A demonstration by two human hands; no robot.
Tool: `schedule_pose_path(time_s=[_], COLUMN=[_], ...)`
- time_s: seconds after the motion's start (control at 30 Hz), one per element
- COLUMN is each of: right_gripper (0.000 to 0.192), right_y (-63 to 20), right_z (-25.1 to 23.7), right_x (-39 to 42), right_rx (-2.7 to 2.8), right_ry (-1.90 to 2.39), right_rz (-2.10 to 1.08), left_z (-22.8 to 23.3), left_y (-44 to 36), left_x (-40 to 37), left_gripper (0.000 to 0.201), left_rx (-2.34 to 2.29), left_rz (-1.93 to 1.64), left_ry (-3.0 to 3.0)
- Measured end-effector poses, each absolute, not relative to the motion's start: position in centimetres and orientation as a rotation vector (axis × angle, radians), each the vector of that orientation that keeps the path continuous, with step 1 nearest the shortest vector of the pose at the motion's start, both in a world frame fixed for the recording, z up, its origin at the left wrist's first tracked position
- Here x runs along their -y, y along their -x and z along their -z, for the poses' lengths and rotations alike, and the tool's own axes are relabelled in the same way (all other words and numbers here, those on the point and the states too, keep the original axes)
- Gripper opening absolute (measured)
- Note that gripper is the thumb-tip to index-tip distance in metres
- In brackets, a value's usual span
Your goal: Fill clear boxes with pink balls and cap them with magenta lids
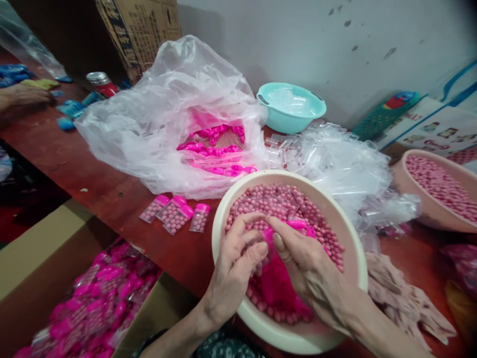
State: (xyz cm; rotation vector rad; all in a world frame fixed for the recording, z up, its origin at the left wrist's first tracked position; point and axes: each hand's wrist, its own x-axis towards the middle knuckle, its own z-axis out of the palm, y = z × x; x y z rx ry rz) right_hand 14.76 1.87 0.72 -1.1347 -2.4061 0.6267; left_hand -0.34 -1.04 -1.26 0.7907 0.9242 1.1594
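Note:
Over a cream basin (pixel 223 199) of pink beads (pixel 331 233), my two hands meet. My left hand (pixel 238 258) is closed around a small clear plastic container, mostly hidden by the fingers. The fingers of my right hand (pixel 309 258) pinch the bright pink cap (pixel 268 233) at the container's top. More pink caps (pixel 297 224) and a bright pink heap (pixel 278 283) lie on the beads, partly under my right hand. Left of the basin, several bead-filled containers (pixel 175 214) with pink caps rest on the red table (pixel 122 194).
Behind the basin is a plastic bag (pixel 149 119) with pink caps; a turquoise basin (pixel 292 114) and clear empty containers (pixel 331 159) lie to its right. A carton (pixel 37 248) of filled containers stands lower left, a second bead basin (pixel 417 194) far right. Another person's hand (pixel 28 96) shows far left.

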Motion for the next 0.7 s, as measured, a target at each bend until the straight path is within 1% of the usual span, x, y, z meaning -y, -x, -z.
schedule_pose_path(time_s=[0.1, 0.17, 0.3, 0.37, 0.43, 0.5, 0.6, 0.7], right_gripper=[0.038, 0.043, 0.069, 0.076, 0.072, 0.063, 0.043, 0.027], right_y=[-14.1, -13.5, -12.7, -12.7, -12.9, -13.0, -12.9, -12.4], right_z=[-0.9, -1.1, -1.0, -0.8, -0.7, -0.9, -1.5, -1.8], right_x=[-1.7, -1.6, -1.4, -1.3, -1.3, -1.3, -1.5, -1.6], right_rx=[2.533, 2.555, 2.496, 2.485, 2.515, 2.558, 2.588, 2.626], right_ry=[1.09, 1.086, 1.229, 1.304, 1.303, 1.264, 1.207, 1.299], right_rz=[-0.389, -0.277, -0.025, 0.057, 0.078, 0.069, 0.036, 0.051], left_z=[1.1, 1.0, 0.9, 1.0, 1.1, 1.2, 1.2, 1.2], left_y=[0.3, 0.3, 0.5, 0.6, 0.7, 0.8, 0.8, 0.8], left_x=[1.0, 0.8, 0.2, 0.1, 0.0, 0.1, 0.1, 0.3], left_gripper=[0.029, 0.029, 0.028, 0.028, 0.029, 0.033, 0.037, 0.034], left_rx=[-0.898, -0.846, -0.744, -0.704, -0.687, -0.685, -0.714, -0.806], left_rz=[-1.172, -1.199, -1.232, -1.22, -1.195, -1.16, -1.129, -1.144], left_ry=[-0.745, -0.681, -0.579, -0.558, -0.558, -0.596, -0.709, -0.84])
